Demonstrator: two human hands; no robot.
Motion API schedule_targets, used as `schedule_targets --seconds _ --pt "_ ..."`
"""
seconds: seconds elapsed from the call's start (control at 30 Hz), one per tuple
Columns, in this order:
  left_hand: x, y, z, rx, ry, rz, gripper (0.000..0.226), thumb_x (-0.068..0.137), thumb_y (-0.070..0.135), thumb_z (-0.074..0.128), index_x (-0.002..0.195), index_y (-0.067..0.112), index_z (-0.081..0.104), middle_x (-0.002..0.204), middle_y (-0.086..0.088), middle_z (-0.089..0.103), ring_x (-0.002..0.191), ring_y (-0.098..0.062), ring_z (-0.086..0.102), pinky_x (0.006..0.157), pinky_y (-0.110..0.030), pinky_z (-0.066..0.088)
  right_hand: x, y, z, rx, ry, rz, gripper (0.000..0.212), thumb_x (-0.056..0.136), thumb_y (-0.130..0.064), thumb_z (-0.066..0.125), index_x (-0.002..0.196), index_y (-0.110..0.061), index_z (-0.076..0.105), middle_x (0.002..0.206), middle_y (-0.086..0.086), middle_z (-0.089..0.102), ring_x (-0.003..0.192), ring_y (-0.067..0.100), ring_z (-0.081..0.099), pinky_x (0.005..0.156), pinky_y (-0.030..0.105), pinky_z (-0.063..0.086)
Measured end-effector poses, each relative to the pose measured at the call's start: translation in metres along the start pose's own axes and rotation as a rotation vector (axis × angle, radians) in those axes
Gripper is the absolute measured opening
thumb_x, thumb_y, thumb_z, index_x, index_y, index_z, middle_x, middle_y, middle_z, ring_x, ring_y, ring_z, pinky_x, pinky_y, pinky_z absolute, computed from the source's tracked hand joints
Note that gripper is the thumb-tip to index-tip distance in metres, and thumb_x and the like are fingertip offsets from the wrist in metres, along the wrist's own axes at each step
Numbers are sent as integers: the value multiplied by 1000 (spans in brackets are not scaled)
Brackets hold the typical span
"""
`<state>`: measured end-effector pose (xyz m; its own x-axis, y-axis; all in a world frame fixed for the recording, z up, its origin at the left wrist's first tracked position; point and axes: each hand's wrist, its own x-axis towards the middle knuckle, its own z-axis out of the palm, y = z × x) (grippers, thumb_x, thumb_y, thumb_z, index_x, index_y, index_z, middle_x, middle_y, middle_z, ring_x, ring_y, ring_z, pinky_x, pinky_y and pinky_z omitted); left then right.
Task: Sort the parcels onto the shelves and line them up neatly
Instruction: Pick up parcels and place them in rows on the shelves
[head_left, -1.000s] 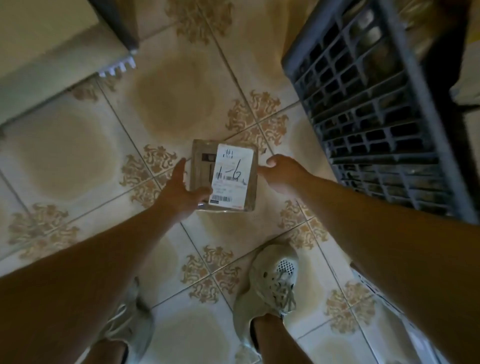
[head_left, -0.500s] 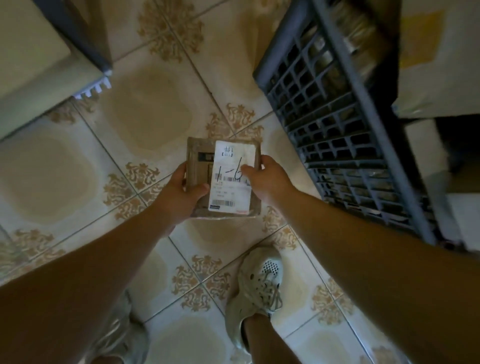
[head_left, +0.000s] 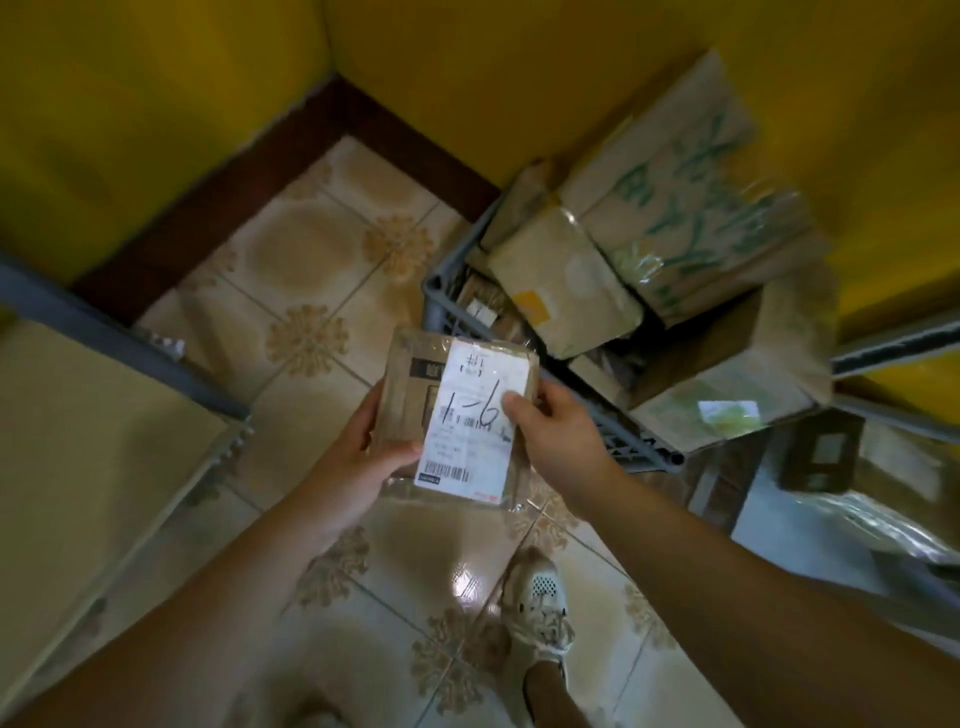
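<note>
A small flat brown parcel (head_left: 402, 395) wrapped in clear plastic carries a white label with "1-6" handwritten on it. I hold it in front of me above the tiled floor. My left hand (head_left: 363, 462) grips its left edge, thumb on top near the label's lower corner. My right hand (head_left: 556, 431) grips the right edge, thumb pressed on the label. A grey plastic crate (head_left: 434, 306) just beyond the parcel holds several cardboard parcels (head_left: 566, 280).
A shelf with a pale board and grey frame (head_left: 104, 332) stands at the left. Another shelf rail (head_left: 893, 348) and wrapped parcels (head_left: 883, 519) lie at the right. Yellow walls meet in a corner ahead. My shoe (head_left: 537, 603) stands on the tiled floor (head_left: 311, 270).
My view has tilted up from the floor to the wall corner and crate contents. The parcel rose with both hands, and my right hand moved from beside it to gripping its right edge.
</note>
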<state>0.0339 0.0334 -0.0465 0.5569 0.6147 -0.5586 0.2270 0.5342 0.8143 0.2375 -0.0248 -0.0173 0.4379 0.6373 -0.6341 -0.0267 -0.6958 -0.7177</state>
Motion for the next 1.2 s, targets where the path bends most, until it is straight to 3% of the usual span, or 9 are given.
schedule_targets --seconds 0.2,0.37,0.43,0.57,0.67,0.87,0.97,1.07,1.2 --pt "-9 57 19 -54 -81 -8 67 78 34 71 132 57 39 119 8 68 101 -18 69 68 -30 59 -34 -41 -38 27 71 -66 32 97 -39 58 122 -19 62 105 -6 72 95 13 68 90 39 55" --pt "2 86 43 -2 -14 -17 64 75 29 65 132 49 43 113 7 71 96 -17 70 64 -27 58 -29 -62 -75 -63 66 -71 23 95 -45 58 110 -27 60 94 -13 66 85 8 65 72 28 51" --pt "11 98 55 21 13 -13 65 74 32 63 133 48 43 112 10 71 97 -15 70 62 -24 58 -21 -70 -92 -119 79 -80 32 93 -47 58 117 -26 58 100 -10 65 90 13 64 79 32 52" --pt "33 124 78 44 84 -24 68 79 31 60 140 47 36 111 12 71 94 -10 70 61 -26 58 -4 -88 -133 -154 110 -128 55 93 -51 57 140 -24 48 109 -8 61 95 11 59 76 26 46" --pt "52 145 85 60 141 -47 56 92 24 55 142 42 38 110 8 72 92 -12 71 63 -32 59 12 -102 -167 -182 160 -177 53 94 -47 58 140 -23 48 124 -3 58 108 15 57 85 25 42" --pt "86 157 80 162 167 -49 57 94 24 53 141 50 34 110 12 71 90 -11 72 60 -29 56 38 -109 -215 -456 420 -336 41 94 -36 61 131 -18 57 113 0 51 110 21 51 82 25 35" --pt "97 151 79 214 107 -83 60 94 25 55 141 53 31 112 13 70 92 -10 71 64 -30 56 50 -92 -223 -657 509 -163 50 91 -43 60 134 -20 50 128 10 48 124 33 42 95 40 37" --pt "105 148 78 251 22 -98 57 94 21 57 138 52 36 112 14 70 96 -12 70 70 -34 57 53 -68 -219 -830 458 158 73 87 -60 54 146 -22 31 149 12 30 141 36 22 110 52 24" --pt "111 147 72 275 -25 -115 64 93 20 56 144 48 30 108 15 71 94 -11 71 82 -45 56 50 -43 -206 -790 407 345 71 88 -66 47 146 -31 24 157 12 19 145 40 11 111 64 21"
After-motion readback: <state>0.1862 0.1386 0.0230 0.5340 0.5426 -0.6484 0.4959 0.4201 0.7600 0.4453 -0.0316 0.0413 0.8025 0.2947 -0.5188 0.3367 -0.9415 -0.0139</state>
